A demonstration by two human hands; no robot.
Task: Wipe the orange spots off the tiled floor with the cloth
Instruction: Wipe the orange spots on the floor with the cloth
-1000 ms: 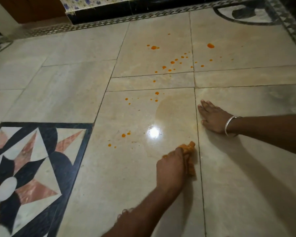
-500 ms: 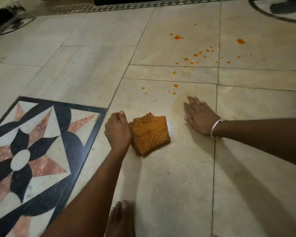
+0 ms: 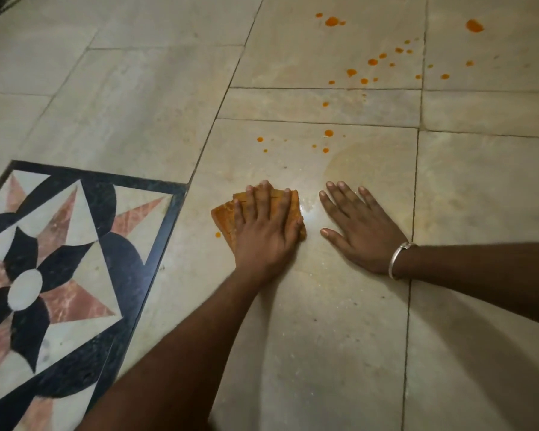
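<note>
left hand [image 3: 265, 227] flat on the cloth [image 3: 223, 218], palm down, fingers straight and spread; it presses, no curl round the fabric; cloth is a folded orange pad on the floor [image 3: 324, 337], mostly hidden under the palm, so I can't call its long axis

right hand [image 3: 363, 228] just beside it, also flat with fingers straight, holding nothing; looks like a prop for body weight; bangle [image 3: 397, 259] on that wrist

the relation that matters: nearest spots [image 3: 325, 141] lie ahead of the cloth and a bit to the right, on the same tile, a short push along the line of the left forearm; one stray drop [image 3: 218, 234] sits just beside the cloth's left edge; a bigger scatter [image 3: 371, 62] is further ahead on the next tiles, well apart

left hand is the working one and is nearer both; the right would have to cross over

judgement: mid-job, most spots not yet wiped; next stroke forward-right, then a small sweep left for the stray; risk is smearing, since the cloth already looks loaded with orange

patterned inlay [image 3: 59, 259] to the left shows no spots
</note>
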